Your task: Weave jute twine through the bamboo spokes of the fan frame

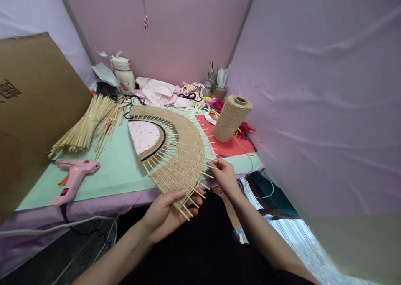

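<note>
A half-round fan (191,145) of woven twine on thin sticks leans from the table toward me. Its inner panel (144,136) is pale cloth with pink dots, edged by a dark band. My left hand (172,212) is closed on the fan's near lower corner, thumb on top and fingers beneath the stick ends. At the outer right edge, my right hand (224,174) is pinched by the protruding stick tips; what lies between its fingertips is too small to make out. A spool of twine (232,118) stands tilted beyond that hand, with a strand trailing over the table edge.
A pink glue gun (75,178) lies at the left, its cord hanging down. Behind it are a bundle of sticks (86,126) and a cardboard box (34,118). A bottle (123,74) and pink cloth (156,90) stand at the back. Red sheets (232,149) lie under the spool.
</note>
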A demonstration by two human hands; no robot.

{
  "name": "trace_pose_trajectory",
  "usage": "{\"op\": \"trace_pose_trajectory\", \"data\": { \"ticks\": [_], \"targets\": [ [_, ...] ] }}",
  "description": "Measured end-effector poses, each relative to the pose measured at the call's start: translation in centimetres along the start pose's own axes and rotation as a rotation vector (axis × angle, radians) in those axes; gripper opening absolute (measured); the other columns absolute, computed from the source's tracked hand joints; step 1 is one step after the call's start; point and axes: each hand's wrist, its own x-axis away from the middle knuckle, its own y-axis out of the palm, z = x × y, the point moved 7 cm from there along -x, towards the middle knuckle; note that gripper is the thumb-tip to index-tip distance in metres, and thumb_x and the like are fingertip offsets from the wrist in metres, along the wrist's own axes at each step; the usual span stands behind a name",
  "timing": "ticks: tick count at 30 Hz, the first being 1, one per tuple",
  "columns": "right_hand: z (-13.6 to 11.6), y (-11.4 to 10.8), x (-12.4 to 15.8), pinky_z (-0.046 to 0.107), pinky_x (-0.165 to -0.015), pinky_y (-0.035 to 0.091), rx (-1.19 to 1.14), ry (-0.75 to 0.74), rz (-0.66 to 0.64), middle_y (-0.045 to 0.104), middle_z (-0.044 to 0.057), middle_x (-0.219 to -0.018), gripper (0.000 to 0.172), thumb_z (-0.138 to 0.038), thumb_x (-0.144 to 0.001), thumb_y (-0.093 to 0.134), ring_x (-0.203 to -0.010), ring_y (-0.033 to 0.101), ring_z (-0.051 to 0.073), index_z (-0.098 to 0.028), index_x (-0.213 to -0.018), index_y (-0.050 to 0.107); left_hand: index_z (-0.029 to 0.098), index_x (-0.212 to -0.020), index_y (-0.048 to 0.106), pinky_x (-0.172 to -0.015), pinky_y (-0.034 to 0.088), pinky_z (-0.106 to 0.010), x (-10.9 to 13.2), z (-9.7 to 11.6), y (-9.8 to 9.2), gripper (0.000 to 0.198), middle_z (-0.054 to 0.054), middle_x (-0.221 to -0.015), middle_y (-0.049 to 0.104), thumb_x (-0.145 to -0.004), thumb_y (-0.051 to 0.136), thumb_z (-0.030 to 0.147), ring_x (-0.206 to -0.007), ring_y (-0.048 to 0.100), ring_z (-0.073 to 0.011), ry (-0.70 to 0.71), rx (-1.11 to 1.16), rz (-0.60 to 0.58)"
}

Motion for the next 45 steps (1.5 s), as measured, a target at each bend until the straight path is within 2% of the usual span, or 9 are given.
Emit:
{"op": "trace_pose_trajectory", "data": {
  "ticks": [3, 7, 12, 15, 21, 27, 33, 40, 45],
  "targets": [
    [0.3, 1.3, -1.0, 0.023, -0.049, 0.032, -0.073, -0.001, 0.049, 0.050, -0.004, -0.054, 0.029, -0.046, -0.067, 0.066, -0.050, 0.039, 0.010, -0.019, -0.062, 0.056, 0.003, -0.097, 0.072, -0.077, 0.049, -0.026, 0.0, -0.3, 0.1, 0.028, -0.015, -0.091, 0.068, -0.086, 0.054, 0.021, -0.081, 0.062, -0.0158, -0.005, 0.013, -0.013],
    [0.2, 1.7, -1.4, 0.023, -0.052, 0.035, -0.097, -0.029, 0.112, 0.054, -0.003, -0.058, 0.025, -0.043, -0.068, 0.064, -0.053, 0.042, 0.011, -0.019, -0.066, 0.058, 0.002, -0.096, 0.072, -0.072, 0.048, -0.019, -0.1, -0.8, -0.1, 0.030, -0.014, -0.081, 0.068, -0.088, 0.050, 0.020, -0.072, 0.061, -0.0120, -0.046, 0.013, -0.016],
    [-0.4, 1.4, -1.3, 0.024, -0.055, 0.037, -0.019, -0.037, 0.016, 0.056, -0.002, -0.060, 0.026, -0.043, -0.069, 0.064, -0.055, 0.045, 0.012, -0.018, -0.064, 0.058, 0.007, -0.109, 0.068, -0.063, 0.046, -0.019, -0.1, -0.5, -0.1, 0.032, -0.015, -0.103, 0.067, -0.087, 0.048, 0.019, -0.072, 0.059, -0.0117, -0.026, 0.028, -0.062],
    [-0.6, 0.4, -1.6, 0.024, -0.055, 0.037, 0.064, -0.074, -0.026, 0.056, -0.002, -0.058, 0.028, -0.044, -0.072, 0.063, -0.055, 0.046, 0.012, -0.018, -0.064, 0.059, 0.007, -0.110, 0.068, -0.063, 0.046, -0.020, 0.2, -0.4, -0.4, 0.033, -0.015, -0.106, 0.066, -0.087, 0.049, 0.020, -0.072, 0.059, -0.0122, -0.017, 0.021, -0.062],
    [-2.0, -2.4, -1.5, 0.026, -0.061, 0.041, 0.347, -0.311, 0.014, 0.065, 0.002, -0.070, 0.022, -0.039, -0.082, 0.058, -0.061, 0.055, 0.015, -0.019, -0.077, 0.064, 0.007, -0.111, 0.068, -0.063, 0.046, -0.020, 1.1, -0.5, -1.5, 0.033, -0.014, -0.103, 0.066, -0.086, 0.053, 0.023, -0.069, 0.057, -0.0115, -0.025, 0.020, -0.033],
    [-4.2, -2.8, -1.0, 0.028, -0.071, 0.044, 0.510, -0.527, -0.047, 0.068, 0.005, -0.081, 0.018, -0.032, -0.089, 0.053, -0.075, 0.061, 0.018, -0.020, -0.084, 0.065, 0.006, -0.114, 0.066, -0.062, 0.045, -0.020, 1.3, -0.5, -2.0, 0.036, -0.014, -0.102, 0.066, -0.089, 0.048, 0.023, -0.069, 0.056, -0.0114, -0.017, 0.007, -0.028],
    [-3.9, -2.7, -1.7, 0.029, -0.066, 0.045, 0.429, -0.467, 0.076, 0.069, 0.005, -0.077, 0.019, -0.035, -0.087, 0.057, -0.067, 0.060, 0.017, -0.019, -0.079, 0.064, 0.007, -0.111, 0.068, -0.062, 0.045, -0.021, 1.4, -0.3, -2.1, 0.035, -0.014, -0.101, 0.066, -0.089, 0.047, 0.024, -0.069, 0.056, -0.0118, -0.005, -0.003, -0.040],
    [-3.8, -3.1, -1.1, 0.029, -0.068, 0.044, 0.543, -0.474, -0.047, 0.069, 0.005, -0.078, 0.017, -0.031, -0.088, 0.054, -0.070, 0.061, 0.018, -0.020, -0.079, 0.064, 0.007, -0.110, 0.068, -0.061, 0.045, -0.021, 1.5, -0.2, -2.0, 0.035, -0.014, -0.101, 0.066, -0.089, 0.047, 0.025, -0.068, 0.057, -0.0119, 0.004, 0.006, -0.050],
    [-4.3, -3.7, -1.3, 0.029, -0.067, 0.044, 0.455, -0.464, 0.023, 0.068, 0.005, -0.078, 0.020, -0.036, -0.087, 0.055, -0.069, 0.060, 0.017, -0.019, -0.079, 0.064, 0.008, -0.113, 0.067, -0.062, 0.045, -0.021, 1.6, -0.2, -2.1, 0.035, -0.014, -0.102, 0.066, -0.089, 0.047, 0.024, -0.069, 0.057, -0.0123, -0.009, 0.007, -0.044]
  ]
}}
